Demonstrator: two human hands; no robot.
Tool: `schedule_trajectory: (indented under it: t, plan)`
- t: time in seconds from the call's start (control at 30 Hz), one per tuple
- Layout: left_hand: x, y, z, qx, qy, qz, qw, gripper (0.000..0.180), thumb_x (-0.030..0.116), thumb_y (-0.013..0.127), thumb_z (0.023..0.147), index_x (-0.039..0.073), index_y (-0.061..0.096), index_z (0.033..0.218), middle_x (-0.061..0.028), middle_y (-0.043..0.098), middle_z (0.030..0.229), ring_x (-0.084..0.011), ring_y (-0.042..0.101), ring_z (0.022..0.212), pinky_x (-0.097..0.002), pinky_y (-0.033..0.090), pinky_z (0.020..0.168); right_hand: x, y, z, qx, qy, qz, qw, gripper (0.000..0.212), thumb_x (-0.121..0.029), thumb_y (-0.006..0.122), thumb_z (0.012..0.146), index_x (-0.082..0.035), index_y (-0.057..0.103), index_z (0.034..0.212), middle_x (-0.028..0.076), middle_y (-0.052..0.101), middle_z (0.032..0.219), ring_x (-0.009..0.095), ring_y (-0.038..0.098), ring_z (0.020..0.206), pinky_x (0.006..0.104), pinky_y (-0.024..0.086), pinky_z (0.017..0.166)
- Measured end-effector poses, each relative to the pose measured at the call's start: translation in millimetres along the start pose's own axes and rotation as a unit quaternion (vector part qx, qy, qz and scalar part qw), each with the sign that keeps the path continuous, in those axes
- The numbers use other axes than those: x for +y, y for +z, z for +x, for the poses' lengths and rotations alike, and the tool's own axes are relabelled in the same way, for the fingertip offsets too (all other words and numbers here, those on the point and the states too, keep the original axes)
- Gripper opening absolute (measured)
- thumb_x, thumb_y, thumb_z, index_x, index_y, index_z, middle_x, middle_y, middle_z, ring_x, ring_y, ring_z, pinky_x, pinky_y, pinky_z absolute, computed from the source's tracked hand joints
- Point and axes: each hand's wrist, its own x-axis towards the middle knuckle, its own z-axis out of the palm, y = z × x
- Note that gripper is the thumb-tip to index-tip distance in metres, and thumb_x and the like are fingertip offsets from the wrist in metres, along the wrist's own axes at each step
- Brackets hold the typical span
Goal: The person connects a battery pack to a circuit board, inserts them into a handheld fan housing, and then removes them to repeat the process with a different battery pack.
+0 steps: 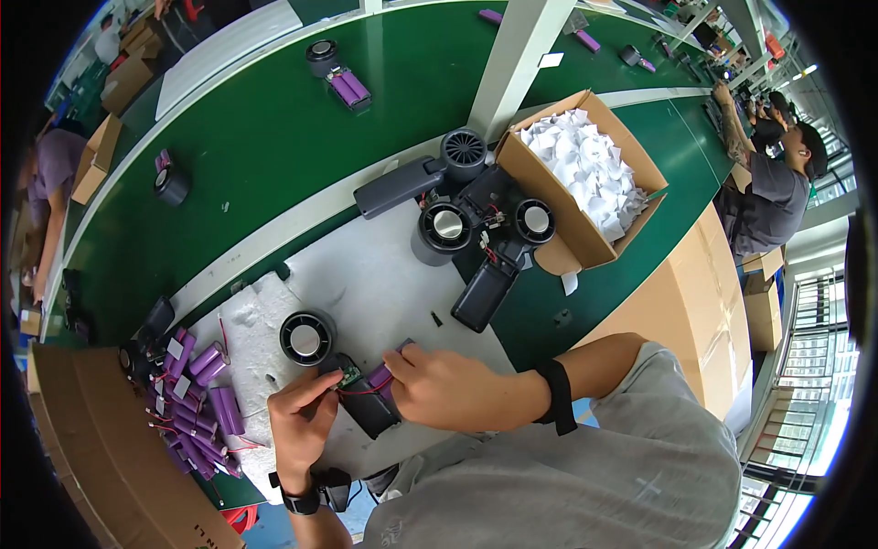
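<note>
On the white work pad (329,265) lies a black handheld fan with a round head (306,339) and a silver centre. Its dark handle shell (373,416) points toward me. My left hand (304,412) is closed in a pinch at a small green circuit board (350,375) by the top of the handle. My right hand (444,389) grips a purple battery pack (382,375) just over the shell; its fingers cover much of the pack. A red wire (361,392) runs between board and pack.
Purple battery packs (197,403) are heaped at left beside a cardboard box (101,457). More black fans (448,229) lie beyond the pad, next to an open carton of white paper pieces (585,169). A green conveyor (247,137) carries fan parts; a post (521,64) stands there.
</note>
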Motion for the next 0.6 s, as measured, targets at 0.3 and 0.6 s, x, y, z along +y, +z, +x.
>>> schedule_trajectory:
  t: [0.3,0.6]
  plan:
    - [-1.1,-3.0,-3.4,-0.002,0.0,0.015,1.0,0.036,-0.009,0.065,0.073,0.004,0.072,0.106,-0.0057,0.062,0.08,-0.0094,0.054,0.061,-0.0218,0.039,0.055,22.2,-7.1,-2.6,0.045,0.062,0.112,0.991,0.013,-0.004,0.066,0.07,0.005,0.064,0.079,0.016,0.068,0.099,0.023,0.065,0.075,0.0308,0.055,0.062]
    - [0.3,2.5,-2.7,0.029,-0.008,-0.009,1.0,0.037,-0.006,0.07,0.072,0.01,0.074,0.105,-0.0095,0.067,0.102,-0.0106,0.059,0.063,-0.0236,0.048,0.058,118.8,-131.8,-60.4,0.266,0.534,-0.207,0.775,0.016,-0.015,0.066,0.091,-0.002,0.073,0.097,0.003,0.069,0.077,0.007,0.056,0.065,0.0192,0.044,0.06]
